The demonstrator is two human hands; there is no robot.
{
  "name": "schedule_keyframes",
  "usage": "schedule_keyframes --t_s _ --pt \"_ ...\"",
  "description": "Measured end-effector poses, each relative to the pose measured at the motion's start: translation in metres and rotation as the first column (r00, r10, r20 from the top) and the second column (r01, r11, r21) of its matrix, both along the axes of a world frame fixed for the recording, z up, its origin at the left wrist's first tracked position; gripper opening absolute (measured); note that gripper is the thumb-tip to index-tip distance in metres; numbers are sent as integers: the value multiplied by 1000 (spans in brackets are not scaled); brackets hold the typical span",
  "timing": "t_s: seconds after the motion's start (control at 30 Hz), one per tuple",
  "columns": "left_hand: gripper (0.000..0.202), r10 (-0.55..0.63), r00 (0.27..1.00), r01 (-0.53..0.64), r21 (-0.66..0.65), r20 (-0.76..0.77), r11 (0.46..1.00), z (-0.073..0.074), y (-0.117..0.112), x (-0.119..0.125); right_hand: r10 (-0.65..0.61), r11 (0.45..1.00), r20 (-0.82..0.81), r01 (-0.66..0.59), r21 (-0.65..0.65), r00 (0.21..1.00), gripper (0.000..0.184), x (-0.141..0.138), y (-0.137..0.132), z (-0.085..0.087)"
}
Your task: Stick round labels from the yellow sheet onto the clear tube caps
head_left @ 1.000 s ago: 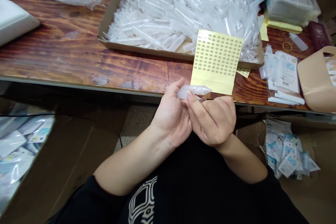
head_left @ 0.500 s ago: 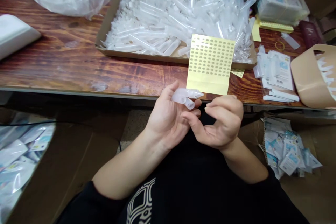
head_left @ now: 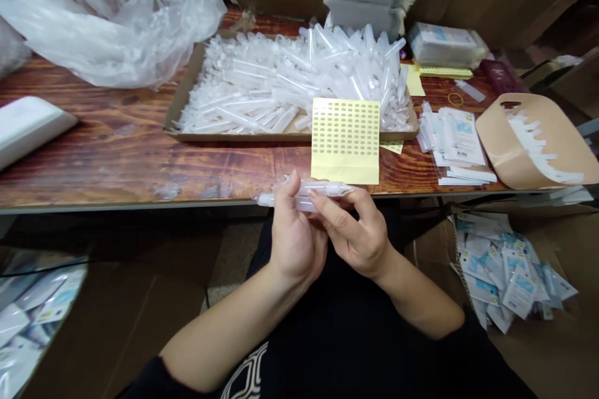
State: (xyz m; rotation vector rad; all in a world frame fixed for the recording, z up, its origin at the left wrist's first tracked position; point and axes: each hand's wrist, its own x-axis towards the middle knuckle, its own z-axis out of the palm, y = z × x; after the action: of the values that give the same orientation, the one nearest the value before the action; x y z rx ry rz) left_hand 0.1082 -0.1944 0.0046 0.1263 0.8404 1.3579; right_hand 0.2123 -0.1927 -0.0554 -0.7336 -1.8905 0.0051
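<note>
My left hand (head_left: 297, 237) is closed around a few slim translucent plastic tubes (head_left: 322, 187) with narrow tips, its thumb lying over them. They lie roughly sideways just off the table's front edge. My right hand (head_left: 358, 227) meets them from the right, with its fingers on the upper tube and its fingertips partly hidden behind it. Just beyond the hands is a yellow sheet of small oval stickers (head_left: 345, 168), leaning on the front of a shallow cardboard tray (head_left: 224, 136). Many loose tubes and small plastic parts (head_left: 281, 84) are heaped in that tray.
A plastic bag (head_left: 140, 31) and a white object (head_left: 32, 128) stand on the left. To the right are printed packets (head_left: 461, 137), a rubber band (head_left: 455, 99) and a beige bin (head_left: 503, 149) with white strips. Below it, a carton holds bagged packets (head_left: 517, 274).
My right hand has moved left onto the tubes, which now lie sideways across both hands. The camera view has tilted up, showing more of the back of the table.
</note>
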Motion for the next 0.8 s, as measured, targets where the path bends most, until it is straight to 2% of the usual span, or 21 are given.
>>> schedule_keyframes --t_s 0.07,0.13,0.27,0.4,0.53,0.6,0.7,0.73,0.8 --pt "47 32 999 -32 30 -14 999 -4 -1 4 35 999 -87 -39 -34 996 42 1 -1 -3" --pt "37 47 998 -45 43 -30 998 -8 -3 7 48 997 -157 -57 -52 986 37 3 -1 -5" --pt "26 58 994 -52 69 -93 996 -14 -2 9 46 998 -183 -54 -37 982 24 11 -2 -3" --pt "40 144 972 -105 204 -187 973 -20 4 8 54 993 -216 -75 -89 975 26 25 -4 0" --pt "48 68 963 3 262 -261 965 -27 12 9 11 986 -249 -53 -161 968 25 41 -7 -1" --pt "48 70 946 25 286 -317 958 -30 16 9 -19 985 -266 -27 -171 964 25 49 -8 -3" --pt "41 167 859 57 413 -484 909 -34 24 7 -67 978 -272 10 -208 960 26 66 -9 -5" --pt "36 228 796 89 482 -560 872 -35 27 5 -78 975 -264 18 -221 961 27 73 -9 -6" --pt "22 389 625 186 613 -676 768 -36 35 2 -99 971 -227 43 -237 969 29 89 -10 -5"
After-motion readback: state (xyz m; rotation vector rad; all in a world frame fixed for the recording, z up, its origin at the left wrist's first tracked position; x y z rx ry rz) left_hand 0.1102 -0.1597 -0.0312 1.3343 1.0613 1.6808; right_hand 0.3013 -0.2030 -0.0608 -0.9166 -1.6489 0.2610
